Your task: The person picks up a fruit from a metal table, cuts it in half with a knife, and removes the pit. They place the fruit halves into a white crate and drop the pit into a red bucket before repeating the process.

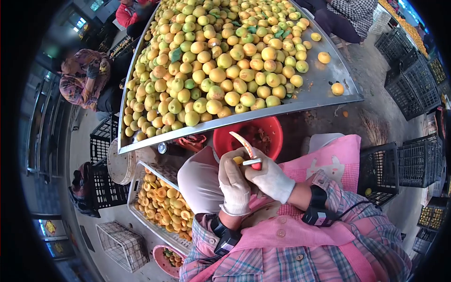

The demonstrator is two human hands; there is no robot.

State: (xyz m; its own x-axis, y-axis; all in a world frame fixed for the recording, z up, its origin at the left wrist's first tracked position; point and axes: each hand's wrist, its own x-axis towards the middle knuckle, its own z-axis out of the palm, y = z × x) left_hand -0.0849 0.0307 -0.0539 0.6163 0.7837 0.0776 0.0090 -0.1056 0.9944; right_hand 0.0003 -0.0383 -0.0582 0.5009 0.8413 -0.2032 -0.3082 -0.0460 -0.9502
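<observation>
My left hand (pixel 232 182), in a whitish glove, is closed around an apricot (pixel 238 160), of which only a small yellow part shows between the fingers. My right hand (pixel 271 177), gloved too, grips a curved knife (pixel 243 142) with a red handle, its wet-looking blade pointing up and to the left. A short metal piece crosses the handle. Both hands meet above my lap, just in front of a red basin (pixel 275 134) with brownish scraps inside. Beyond it, a metal-rimmed table (pixel 324 91) bears a big heap of whole apricots (pixel 216 75).
At my left, a white crate (pixel 136 188) holds halved apricots (pixel 164 202). A pink basin (pixel 159 256) and a wire basket (pixel 123 244) stand on the floor. Black crates (pixel 380 169) line the right side. Other people (pixel 87 77) sit around the table.
</observation>
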